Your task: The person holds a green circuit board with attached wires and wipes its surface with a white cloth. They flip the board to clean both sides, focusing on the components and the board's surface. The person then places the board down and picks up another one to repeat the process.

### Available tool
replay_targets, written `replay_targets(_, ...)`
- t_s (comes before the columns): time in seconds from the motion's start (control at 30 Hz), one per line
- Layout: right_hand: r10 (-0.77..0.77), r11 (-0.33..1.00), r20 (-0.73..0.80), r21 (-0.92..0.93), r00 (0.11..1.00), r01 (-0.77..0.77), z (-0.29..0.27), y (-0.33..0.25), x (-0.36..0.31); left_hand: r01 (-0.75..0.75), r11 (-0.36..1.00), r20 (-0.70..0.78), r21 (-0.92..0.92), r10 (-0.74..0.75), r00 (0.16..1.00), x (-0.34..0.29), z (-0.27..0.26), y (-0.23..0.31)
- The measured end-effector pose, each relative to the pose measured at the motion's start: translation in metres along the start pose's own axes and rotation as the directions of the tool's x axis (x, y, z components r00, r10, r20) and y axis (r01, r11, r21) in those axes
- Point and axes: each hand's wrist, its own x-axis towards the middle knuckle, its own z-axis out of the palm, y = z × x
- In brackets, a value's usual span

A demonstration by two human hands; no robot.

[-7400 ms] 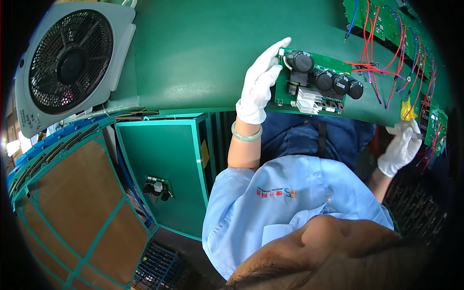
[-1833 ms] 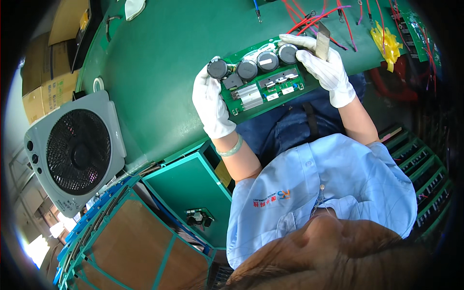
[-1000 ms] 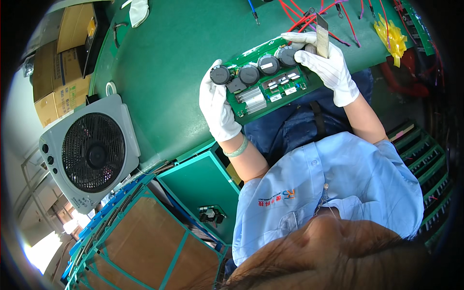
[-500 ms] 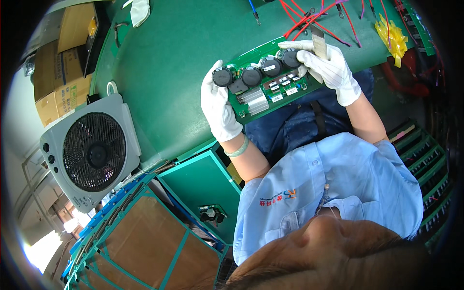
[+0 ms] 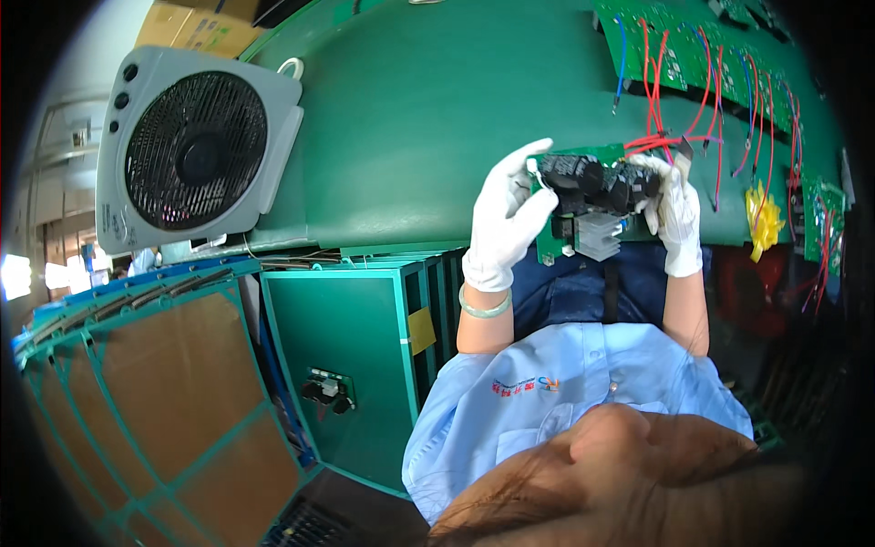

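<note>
Between my two gloved hands is a green circuit board (image 5: 548,244), tilted so its components show from the side. Large black round capacitors (image 5: 574,175) line its upper part, and a silver finned heat sink (image 5: 598,235) sits below them. My left hand (image 5: 507,219) grips the board's left end, its thumb and index finger stretched along it. The right end is held by my right hand (image 5: 677,214), its fingers curled beside the capacitors. A flat grey metal strip (image 5: 684,157) sticks up from my right hand; its lower part is hidden.
Several green circuit boards (image 5: 702,64) with red and blue wires lie at the back right of the green table (image 5: 392,118). A yellow plastic bag (image 5: 764,221) is at the right. A grey box fan (image 5: 196,150) stands left, near a green metal cabinet (image 5: 342,319).
The view has swung to the right, bringing more wired boards into sight. The held board has tilted from face-on to side-on. My left hand's fingers have spread more along its end.
</note>
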Motion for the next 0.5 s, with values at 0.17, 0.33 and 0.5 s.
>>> replay_targets(0.17, -0.072, 0.997, -0.090, -0.008, 0.993, 0.072, 0.003, 0.007, -0.010, 0.061, 0.990, 0.071, -0.128, -0.053, 0.996, -0.009, -0.009, 0.004)
replay_targets(0.33, -0.034, 0.998, -0.116, 0.052, 0.993, 0.040, 0.016, -0.020, -0.036, 0.028, 0.993, 0.049, -0.118, -0.023, 0.999, -0.011, -0.015, 0.002)
replay_targets(0.5, -0.083, 0.992, -0.118, 0.083, 0.990, 0.093, 0.018, -0.025, -0.043, 0.071, 0.990, -0.010, -0.122, -0.073, 0.997, -0.014, -0.011, 0.006)
